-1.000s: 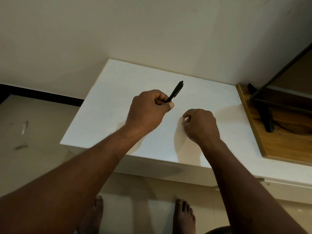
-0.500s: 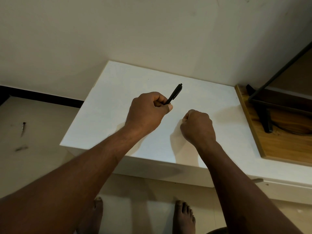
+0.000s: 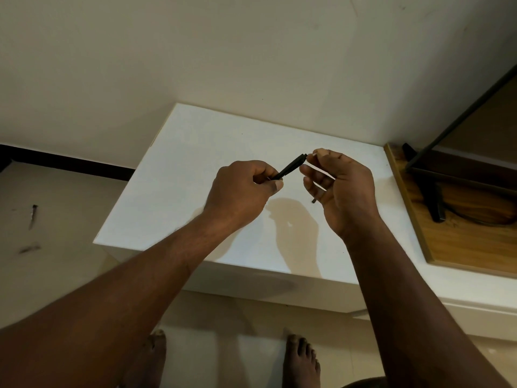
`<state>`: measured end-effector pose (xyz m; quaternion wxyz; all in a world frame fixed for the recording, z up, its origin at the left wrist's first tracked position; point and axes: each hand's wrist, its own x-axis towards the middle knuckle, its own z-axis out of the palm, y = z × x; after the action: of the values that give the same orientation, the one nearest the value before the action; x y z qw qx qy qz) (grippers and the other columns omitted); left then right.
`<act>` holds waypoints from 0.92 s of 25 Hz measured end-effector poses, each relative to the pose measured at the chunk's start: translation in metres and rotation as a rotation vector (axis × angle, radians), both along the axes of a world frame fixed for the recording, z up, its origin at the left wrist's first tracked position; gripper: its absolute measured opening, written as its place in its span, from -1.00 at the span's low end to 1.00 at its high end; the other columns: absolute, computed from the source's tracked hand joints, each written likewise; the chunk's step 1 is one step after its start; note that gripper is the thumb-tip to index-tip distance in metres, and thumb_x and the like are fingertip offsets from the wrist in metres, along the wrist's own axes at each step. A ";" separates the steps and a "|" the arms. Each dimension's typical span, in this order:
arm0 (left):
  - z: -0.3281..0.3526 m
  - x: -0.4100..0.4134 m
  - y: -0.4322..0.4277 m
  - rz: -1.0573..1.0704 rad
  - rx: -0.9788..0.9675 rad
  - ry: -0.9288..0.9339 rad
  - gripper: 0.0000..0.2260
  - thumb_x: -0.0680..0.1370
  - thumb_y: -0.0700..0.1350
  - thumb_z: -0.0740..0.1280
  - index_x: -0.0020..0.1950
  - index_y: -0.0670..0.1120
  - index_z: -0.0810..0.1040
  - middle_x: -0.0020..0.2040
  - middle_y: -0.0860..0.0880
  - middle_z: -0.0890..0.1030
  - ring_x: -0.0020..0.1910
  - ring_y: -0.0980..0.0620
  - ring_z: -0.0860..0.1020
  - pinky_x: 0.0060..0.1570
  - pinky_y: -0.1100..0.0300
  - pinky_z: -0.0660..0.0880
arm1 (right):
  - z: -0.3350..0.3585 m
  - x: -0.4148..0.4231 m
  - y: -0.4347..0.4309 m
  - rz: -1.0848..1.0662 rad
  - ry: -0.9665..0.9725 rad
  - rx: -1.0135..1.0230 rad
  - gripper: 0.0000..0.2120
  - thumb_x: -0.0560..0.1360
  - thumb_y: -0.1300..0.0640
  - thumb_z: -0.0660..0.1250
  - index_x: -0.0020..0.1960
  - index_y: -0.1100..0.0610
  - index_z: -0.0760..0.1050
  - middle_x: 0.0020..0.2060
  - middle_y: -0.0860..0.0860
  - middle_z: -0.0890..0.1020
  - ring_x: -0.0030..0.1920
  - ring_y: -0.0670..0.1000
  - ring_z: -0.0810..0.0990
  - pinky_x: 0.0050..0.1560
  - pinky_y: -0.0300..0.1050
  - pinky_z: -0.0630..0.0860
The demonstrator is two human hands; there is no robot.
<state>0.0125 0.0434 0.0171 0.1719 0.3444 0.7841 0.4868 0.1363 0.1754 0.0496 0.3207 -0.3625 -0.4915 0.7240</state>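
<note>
Two grips meet above the white bench [image 3: 181,163], one with a black pen [image 3: 291,166], the other with a thin refill [image 3: 314,201].

The left grip [image 3: 243,189] is curled tight round the lower part of the pen, whose free end slants up and out towards the right grip [image 3: 344,189]. That grip is narrow, fingers bent, pinching the refill. A light tip shows at its fingertips, just beside the pen's end, and a dark tip pokes out below its fingers. I cannot tell whether pen and refill touch. Both grips are clear of the bench, their shadows beneath them. Beyond the right grip, a wooden board [image 3: 461,247] lies on the bench.
</note>
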 end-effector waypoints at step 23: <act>0.000 -0.003 -0.001 -0.016 0.000 0.032 -0.88 0.55 0.01 0.50 0.07 0.09 0.75 -0.08 0.15 0.74 -0.05 0.20 0.65 0.02 0.15 0.58 | -0.001 -0.003 0.000 0.011 -0.028 0.062 -0.93 0.60 0.24 0.44 -0.06 0.18 0.67 -0.17 0.04 0.80 -0.17 0.10 0.79 -0.23 -0.19 0.64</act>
<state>0.0091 0.0422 0.0171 0.1633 0.3583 0.7841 0.4797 0.1338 0.1752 0.0483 0.3211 -0.3597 -0.5202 0.7049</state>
